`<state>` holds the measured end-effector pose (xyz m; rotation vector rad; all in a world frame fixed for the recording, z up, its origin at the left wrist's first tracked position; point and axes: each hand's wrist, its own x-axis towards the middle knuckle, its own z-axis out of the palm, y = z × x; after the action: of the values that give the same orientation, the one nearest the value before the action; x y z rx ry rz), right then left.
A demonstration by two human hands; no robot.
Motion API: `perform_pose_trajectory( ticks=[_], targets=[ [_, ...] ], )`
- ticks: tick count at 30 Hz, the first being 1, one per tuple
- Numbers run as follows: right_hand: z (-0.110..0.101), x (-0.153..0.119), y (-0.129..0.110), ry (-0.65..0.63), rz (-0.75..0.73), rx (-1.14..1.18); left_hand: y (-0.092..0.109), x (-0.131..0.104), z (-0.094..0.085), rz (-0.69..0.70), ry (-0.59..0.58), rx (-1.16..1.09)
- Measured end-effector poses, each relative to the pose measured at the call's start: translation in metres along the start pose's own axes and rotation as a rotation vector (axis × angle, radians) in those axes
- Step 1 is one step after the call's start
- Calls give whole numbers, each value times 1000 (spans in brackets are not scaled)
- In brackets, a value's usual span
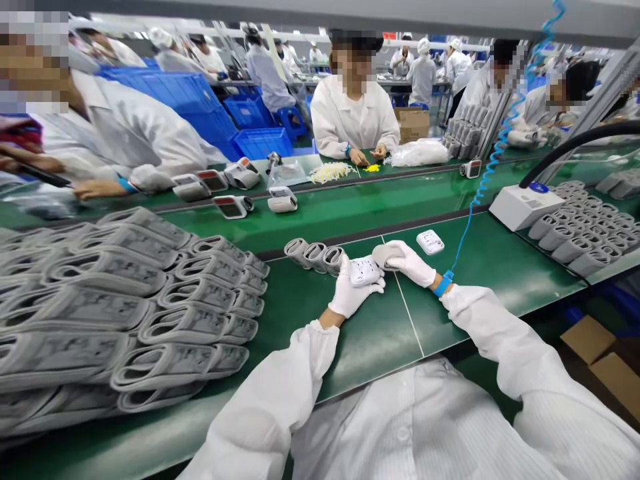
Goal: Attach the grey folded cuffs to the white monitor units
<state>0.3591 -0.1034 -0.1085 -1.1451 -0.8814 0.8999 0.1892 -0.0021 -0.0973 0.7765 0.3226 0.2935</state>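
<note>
On the green bench [365, 360], we hold a white case [365, 272] beside a grey cuff [383, 258], apparently not joined.
Our left hand [351, 293] cradles the case, thumb at its side, fingers beneath; our right hand [409, 263] pinches the cuff between thumb and fingers. We judge this pair midway; a second case [431, 242] and three rolled cuffs [315, 255] look left to do, while we cannot tell whether the left-hand pile [170, 313] is done or waiting. Bare bench lies towards our near edge and rightward to the white box [525, 207]; the rolled cuffs crowd our left hand's far side, and the blue cord [467, 230] at our right wrist could snag.
</note>
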Motion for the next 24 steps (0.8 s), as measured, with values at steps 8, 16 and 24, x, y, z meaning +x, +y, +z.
perform_pose_trajectory(
  ticks=[8,16,24],
  targets=[
    [1,-5,-5,-116,36,-101,-2,2,-5,-42,53,-48],
    [-11,0,0,-47,69,-117,-3,1,-9,12,-47,-111],
    [-11,-3,7,-110,-58,-97,-5,0,-11,12,-78,-73]
  ],
)
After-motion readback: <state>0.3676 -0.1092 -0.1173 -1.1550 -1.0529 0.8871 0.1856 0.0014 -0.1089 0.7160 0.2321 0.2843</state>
